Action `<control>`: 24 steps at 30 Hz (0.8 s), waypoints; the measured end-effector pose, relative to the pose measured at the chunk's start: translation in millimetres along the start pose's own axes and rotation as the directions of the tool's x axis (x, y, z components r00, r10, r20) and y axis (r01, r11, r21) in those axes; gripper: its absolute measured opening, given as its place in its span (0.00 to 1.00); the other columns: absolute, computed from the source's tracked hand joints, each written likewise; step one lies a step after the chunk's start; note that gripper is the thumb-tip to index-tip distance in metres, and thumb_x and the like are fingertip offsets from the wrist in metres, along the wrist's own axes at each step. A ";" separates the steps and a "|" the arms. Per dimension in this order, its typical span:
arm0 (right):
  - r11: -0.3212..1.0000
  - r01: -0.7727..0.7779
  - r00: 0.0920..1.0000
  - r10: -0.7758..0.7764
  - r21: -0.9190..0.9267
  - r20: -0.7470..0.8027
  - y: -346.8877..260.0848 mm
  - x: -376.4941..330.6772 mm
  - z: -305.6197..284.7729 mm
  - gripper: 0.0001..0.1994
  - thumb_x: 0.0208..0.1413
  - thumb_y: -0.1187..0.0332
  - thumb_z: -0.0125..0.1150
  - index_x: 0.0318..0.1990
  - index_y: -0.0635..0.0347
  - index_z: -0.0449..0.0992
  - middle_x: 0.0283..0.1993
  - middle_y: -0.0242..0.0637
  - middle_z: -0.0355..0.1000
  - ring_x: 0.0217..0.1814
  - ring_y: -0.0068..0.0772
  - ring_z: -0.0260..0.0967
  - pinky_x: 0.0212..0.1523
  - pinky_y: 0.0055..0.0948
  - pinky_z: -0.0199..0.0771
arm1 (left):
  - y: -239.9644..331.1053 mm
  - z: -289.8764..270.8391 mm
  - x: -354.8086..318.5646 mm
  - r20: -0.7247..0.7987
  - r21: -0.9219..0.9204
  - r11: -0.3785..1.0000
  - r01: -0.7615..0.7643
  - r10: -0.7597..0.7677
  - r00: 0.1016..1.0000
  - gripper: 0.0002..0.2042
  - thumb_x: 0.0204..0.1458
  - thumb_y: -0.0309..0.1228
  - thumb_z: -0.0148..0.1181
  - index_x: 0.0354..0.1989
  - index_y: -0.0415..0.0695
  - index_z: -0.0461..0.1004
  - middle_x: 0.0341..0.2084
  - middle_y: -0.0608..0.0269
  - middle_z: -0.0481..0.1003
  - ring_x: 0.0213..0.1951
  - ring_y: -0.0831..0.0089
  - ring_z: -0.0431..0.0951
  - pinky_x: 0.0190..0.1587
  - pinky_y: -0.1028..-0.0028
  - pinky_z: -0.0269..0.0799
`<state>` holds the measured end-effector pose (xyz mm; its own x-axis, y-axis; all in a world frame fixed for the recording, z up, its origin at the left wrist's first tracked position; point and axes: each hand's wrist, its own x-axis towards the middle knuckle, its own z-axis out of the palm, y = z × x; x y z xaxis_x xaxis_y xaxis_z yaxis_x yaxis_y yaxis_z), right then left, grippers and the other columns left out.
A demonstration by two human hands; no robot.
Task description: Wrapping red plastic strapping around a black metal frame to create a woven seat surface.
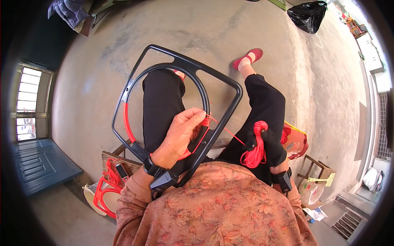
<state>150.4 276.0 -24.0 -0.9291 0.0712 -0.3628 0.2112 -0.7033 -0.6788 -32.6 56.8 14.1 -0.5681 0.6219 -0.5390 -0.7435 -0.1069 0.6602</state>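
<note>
A black frame with a round ring inside rests tilted across my lap. Red cord is wound tightly along part of the ring's left side, and more turns sit on its right side. My left hand, bare, pinches the ring's right side beside these turns. From there a taut strand of cord runs to my right hand. That hand wears a black glove and is closed around a bundle of red cord, whose loops hang below. Its fingertips are partly hidden behind the bundle.
Left of me, a red-wound frame and loose red cord lie by a wooden stool. To my right stand a red bag and a small wooden chair. A black plastic bag lies on the concrete floor ahead.
</note>
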 end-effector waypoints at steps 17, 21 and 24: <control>0.524 0.160 0.645 -0.697 -0.837 -0.313 -39.2 68.8 -30.7 0.10 0.56 0.69 0.60 0.44 0.64 0.75 0.37 0.31 0.74 0.36 0.22 0.70 0.39 0.24 0.70 | 8.5 -11.7 -10.9 0.117 0.202 0.978 0.055 -0.080 0.990 0.03 0.55 0.26 0.56 0.31 0.40 0.74 0.24 0.70 0.75 0.24 0.85 0.74 0.28 0.85 0.70; 0.880 0.252 0.825 -0.413 -0.403 -0.385 11.3 129.3 26.0 0.21 0.53 0.64 0.64 0.53 0.59 0.69 0.41 0.32 0.72 0.42 0.25 0.70 0.44 0.26 0.72 | -4.6 -0.2 -8.5 0.172 0.159 0.979 0.126 -0.154 0.973 0.06 0.56 0.28 0.59 0.32 0.39 0.76 0.24 0.71 0.75 0.25 0.88 0.73 0.27 0.88 0.68; 0.938 0.312 0.948 -0.319 -0.148 -0.020 22.4 131.3 57.5 0.27 0.56 0.58 0.60 0.59 0.63 0.63 0.48 0.37 0.70 0.47 0.29 0.69 0.50 0.29 0.71 | -10.2 -1.8 -4.5 0.182 0.213 0.961 0.176 -0.216 0.959 0.06 0.56 0.28 0.59 0.36 0.38 0.77 0.26 0.69 0.76 0.27 0.86 0.75 0.30 0.85 0.70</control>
<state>15.7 228.9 -50.2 -0.9416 0.3059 -0.1404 -0.0471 -0.5329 -0.8449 -23.2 53.7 8.9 -0.3197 0.7612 -0.5643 -0.7394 0.1721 0.6509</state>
